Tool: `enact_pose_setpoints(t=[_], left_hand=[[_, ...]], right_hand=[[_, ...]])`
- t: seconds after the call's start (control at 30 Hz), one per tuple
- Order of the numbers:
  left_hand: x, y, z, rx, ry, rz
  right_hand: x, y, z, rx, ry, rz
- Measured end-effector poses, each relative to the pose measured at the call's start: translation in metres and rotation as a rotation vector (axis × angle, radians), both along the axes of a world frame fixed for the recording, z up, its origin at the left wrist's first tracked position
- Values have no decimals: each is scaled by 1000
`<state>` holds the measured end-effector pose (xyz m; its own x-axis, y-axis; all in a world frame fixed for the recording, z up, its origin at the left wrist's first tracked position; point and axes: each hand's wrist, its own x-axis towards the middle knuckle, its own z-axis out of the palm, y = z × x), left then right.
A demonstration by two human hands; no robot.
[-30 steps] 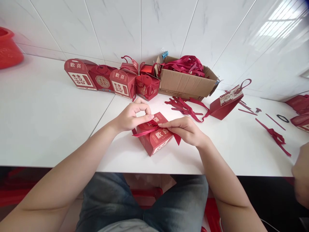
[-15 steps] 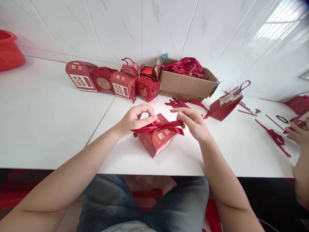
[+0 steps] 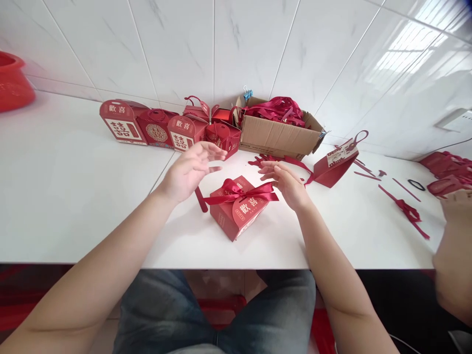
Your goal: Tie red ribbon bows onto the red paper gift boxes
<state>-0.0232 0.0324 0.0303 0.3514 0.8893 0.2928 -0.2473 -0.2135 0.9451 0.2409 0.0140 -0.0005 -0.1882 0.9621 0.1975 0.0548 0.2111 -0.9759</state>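
Observation:
On the white table in front of me sits a red gift box (image 3: 233, 221) with gold characters on its flap. A dark red satin ribbon (image 3: 230, 196) is tied in a bow across its top. To the box's upper left, my left hand (image 3: 190, 169) hovers with fingers apart and holds nothing. My right hand (image 3: 285, 184) is at the box's right, close to the ribbon's end, fingers spread and empty. A short dark red strip (image 3: 201, 200) lies left of the box, partly behind my left hand.
Several red gift boxes (image 3: 125, 130) line the wall, beside a cardboard box (image 3: 276, 137) full of red ribbons (image 3: 282, 110). Right of it a red box with a loop handle (image 3: 335, 167) leans. Another person's arm (image 3: 455, 255) reaches in at the right, near a loose ribbon bow (image 3: 409, 212).
Both hands have let go of the ribbon bow. My left hand has lifted up and left, its fingers opening. The gift box stays where it was, and the view has shifted slightly.

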Motion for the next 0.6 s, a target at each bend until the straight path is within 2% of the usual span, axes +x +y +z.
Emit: enact_pose_setpoints(t=[0.07,0.13,0.2,0.27,0.33,0.43,0.53,0.6], left_hand=[[-5,3,3,20,-33,63],[-11,5,4,95,59,34],[-14,5,6,199,292,-97],[-16,3,9,289,567,-254],[-17,0,11,317,730,-322],[-18,-1,12,260,701,-273],[-19,1,11,186,577,-192],[-20,3,10,152,577,-171]], right_hand=[[3,5,-3,-39,31,15],[7,7,-4,-89,46,52],[13,8,-3,-130,20,128],[18,6,0,-151,-61,260],[23,3,4,-171,-152,411],[25,1,5,-180,-180,504],[26,3,2,-144,-100,459],[28,4,0,-123,-58,447]])
